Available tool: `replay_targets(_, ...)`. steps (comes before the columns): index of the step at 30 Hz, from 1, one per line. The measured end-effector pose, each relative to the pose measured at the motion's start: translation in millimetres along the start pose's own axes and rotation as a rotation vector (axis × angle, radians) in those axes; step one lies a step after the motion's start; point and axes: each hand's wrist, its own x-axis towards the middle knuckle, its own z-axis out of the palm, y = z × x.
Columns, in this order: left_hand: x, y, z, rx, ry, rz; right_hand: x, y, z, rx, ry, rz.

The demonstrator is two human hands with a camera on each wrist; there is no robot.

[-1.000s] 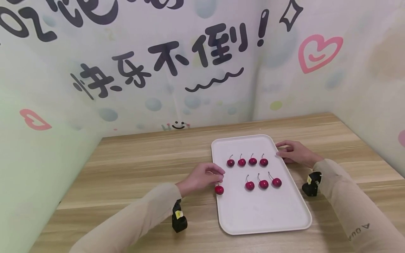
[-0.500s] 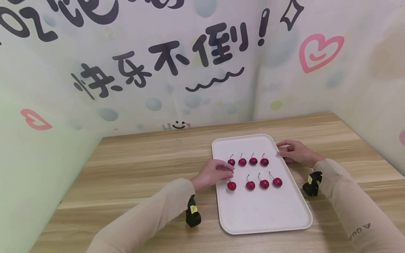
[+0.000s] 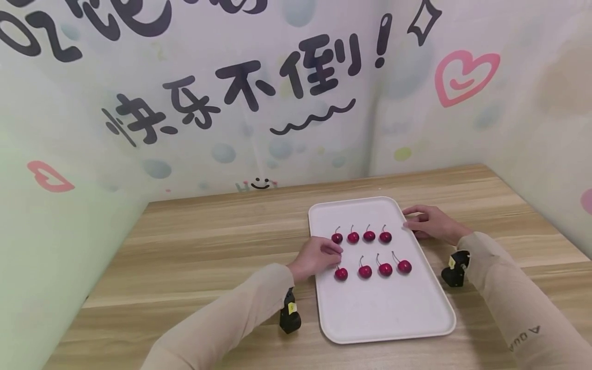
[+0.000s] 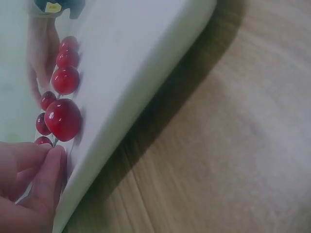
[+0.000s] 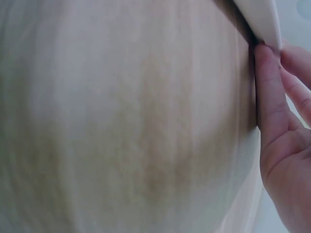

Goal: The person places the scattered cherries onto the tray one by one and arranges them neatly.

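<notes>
In the head view, a white tray (image 3: pixel 388 313) lies on the wooden table, bearing two rows of dark red cherries with stems. My left hand (image 3: pixel 316 258) reaches over its left edge and pinches the stem of the front row's leftmost cherry (image 3: pixel 340 274). The left wrist view shows this cherry (image 4: pixel 63 120) just beyond the thumb and fingertip. Three cherries, including this middle one (image 3: pixel 385 269), stand to its right. My right hand (image 3: pixel 435 225) rests at the tray's right rim. In the right wrist view, its thumb (image 5: pixel 270 87) is straight and touches the tray's edge.
The back row of cherries (image 3: pixel 353 237) lies close behind my left fingers. Wooden tabletop (image 3: pixel 222 226) surrounds the tray. A printed cloth wall (image 3: pixel 194 164) rises behind the table. A black wrist camera (image 3: pixel 290 316) hangs under the left sleeve.
My left hand has moved right over the tray, bringing the cherry from the left rim into line with the front row. The right hand stays at the rim.
</notes>
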Motion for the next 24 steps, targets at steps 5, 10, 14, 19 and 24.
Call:
replay_targets(5, 1.7, -1.0, 0.2, 0.008, 0.024, 0.016, -0.1, -0.3, 0.0, 0.013, 0.000, -0.003)
replay_targets(10, 1.8, -0.1, 1.9, 0.034, 0.035, 0.017, -0.3, -1.0, 0.2, 0.005, -0.001, 0.003)
replay_targets(14, 1.9, 0.9, 3.1, 0.064, 0.035, 0.016, -0.1, -1.2, 0.3, 0.004, -0.002, 0.006)
replay_targets(19, 1.8, 2.0, 3.5, 0.085, 0.025, 0.026, 0.8, 0.4, -0.2, 0.006, 0.001, 0.005)
replay_targets(24, 1.6, 2.6, 3.4, 0.088, 0.021, 0.020, 1.1, 1.1, -0.3, 0.010, -0.001, -0.002)
